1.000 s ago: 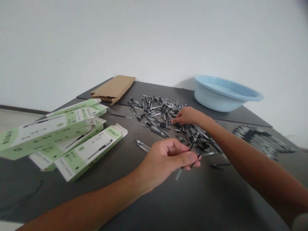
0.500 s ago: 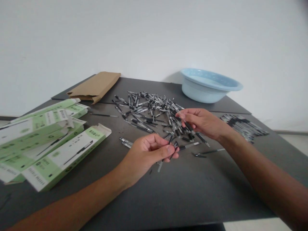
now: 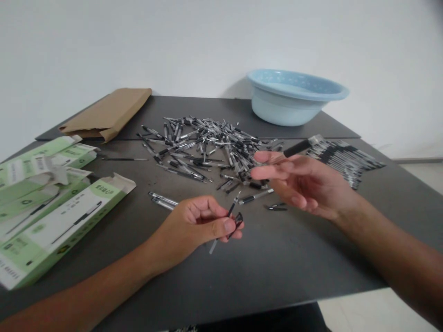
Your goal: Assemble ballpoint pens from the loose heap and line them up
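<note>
1. Here's the left hand [image 3: 204, 221], thumb and fingers pinching a thin dark refill with a pale end [image 3: 234, 205], tip up, plus a small glossy black piece [image 3: 238, 219], probably a cap. Two slim things in one pinch: ease the thumb and either could slide out.

2. Over to the right hand [image 3: 308, 182], raised above the dark grey table [image 3: 277, 263], fingers largely extended. A black-and-clear plastic pen [image 3: 298, 147] juts out behind them; whether they grasp it or it's loose, I can't tell. A weak hold could let it drop.

3. It's up between the wide heap of black-and-clear pens [image 3: 238, 143] and the fanned row of pens [image 3: 341, 159]. A bad landing could knock that row crooked.

4. Two clear plastic pens [image 3: 161, 200] lie just beyond the left wrist; a careless sweep could roll them.

5. Far left, overlapping green-and-white cardboard boxes [image 3: 69, 221]: a swinging left elbow could, I'd judge, shift the nearest.
</note>
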The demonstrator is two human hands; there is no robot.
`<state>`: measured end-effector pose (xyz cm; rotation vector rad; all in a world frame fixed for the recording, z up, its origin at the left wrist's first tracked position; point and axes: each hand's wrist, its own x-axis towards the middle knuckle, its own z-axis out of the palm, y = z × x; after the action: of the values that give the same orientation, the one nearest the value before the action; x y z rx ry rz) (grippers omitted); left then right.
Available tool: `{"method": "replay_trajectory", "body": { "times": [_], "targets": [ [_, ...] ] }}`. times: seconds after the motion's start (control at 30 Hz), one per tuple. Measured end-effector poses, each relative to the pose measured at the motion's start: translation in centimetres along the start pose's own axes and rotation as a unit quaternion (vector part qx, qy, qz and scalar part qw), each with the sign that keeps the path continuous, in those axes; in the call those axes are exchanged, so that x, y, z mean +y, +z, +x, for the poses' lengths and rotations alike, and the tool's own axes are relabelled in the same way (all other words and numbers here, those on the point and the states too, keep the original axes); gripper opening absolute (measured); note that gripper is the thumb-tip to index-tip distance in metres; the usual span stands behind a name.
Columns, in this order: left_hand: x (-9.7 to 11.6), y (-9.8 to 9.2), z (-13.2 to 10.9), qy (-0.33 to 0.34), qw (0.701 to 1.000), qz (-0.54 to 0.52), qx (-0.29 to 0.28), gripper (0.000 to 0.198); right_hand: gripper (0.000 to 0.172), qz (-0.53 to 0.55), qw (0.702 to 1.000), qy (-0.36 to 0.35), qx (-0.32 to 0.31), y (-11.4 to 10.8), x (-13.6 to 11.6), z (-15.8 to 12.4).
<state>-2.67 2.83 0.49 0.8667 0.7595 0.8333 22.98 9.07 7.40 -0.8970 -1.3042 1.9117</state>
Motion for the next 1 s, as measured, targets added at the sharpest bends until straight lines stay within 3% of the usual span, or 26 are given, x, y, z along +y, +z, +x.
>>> {"method": "replay_trajectory", "body": {
  "times": [0.2,0.57,0.77,0.87,1.0],
  "targets": [
    [0.5,0.0,-0.2,0.033,0.999,-0.006,0.017,0.029,0.024,-0.115,0.990,-0.072,-0.027,-0.1,0.7,-0.7],
    [1.2,0.7,0.4,0.183,0.973,0.005,0.139,0.034,0.033,-0.114,0.982,-0.032,-0.147,2.7,2.7,-1.1],
    [0.6,2.9,0.8,0.266,0.940,0.048,0.208,0.036,0.029,-0.124,0.982,-0.075,-0.119,4.1,4.7,-1.4],
    [0.3,4.3,0.8,0.297,0.922,0.056,0.242,0.034,0.025,-0.191,0.964,-0.167,-0.073,4.4,5.4,-1.5],
    [0.0,6.1,1.1,0.306,0.917,0.044,0.251,0.027,0.011,-0.257,0.917,-0.304,0.007,4.7,5.6,-1.5]
  ]
}}
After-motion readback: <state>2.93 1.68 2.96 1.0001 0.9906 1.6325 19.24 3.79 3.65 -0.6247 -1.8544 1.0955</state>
